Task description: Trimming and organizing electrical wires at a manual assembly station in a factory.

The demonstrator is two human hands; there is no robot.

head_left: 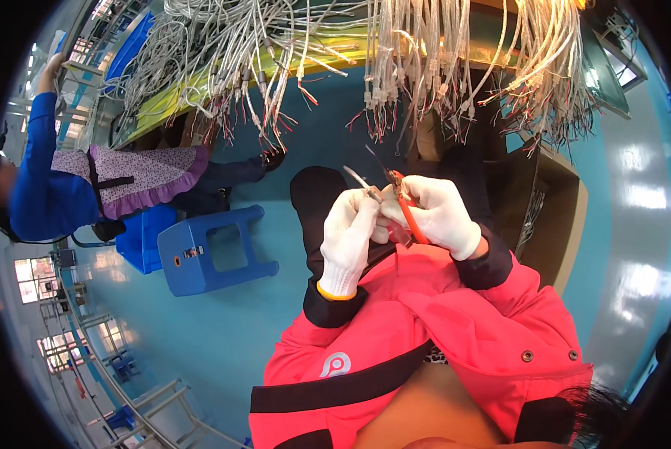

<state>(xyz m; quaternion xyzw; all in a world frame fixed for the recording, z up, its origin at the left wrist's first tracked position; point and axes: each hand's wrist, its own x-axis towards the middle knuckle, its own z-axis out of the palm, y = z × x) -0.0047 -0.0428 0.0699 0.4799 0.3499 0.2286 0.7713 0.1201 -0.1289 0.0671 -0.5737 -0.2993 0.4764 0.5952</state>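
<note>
My left hand, in a white knit glove with a yellow cuff edge, is closed on a grey cable whose end points up and to the left. My right hand, also gloved, grips red-handled cutting pliers. The jaws stand upward, right beside the cable and my left fingertips; whether they touch the cable I cannot tell. A thin dark strand rises from near the jaws. Both hands meet above my lap, and the lower part of the cable is hidden by the gloves.
Bundles of grey cables with bared coloured wire ends hang over the edge of a bench in front. A cardboard box stands at right. A blue stool and a blue bin are at left, near another person in a blue top.
</note>
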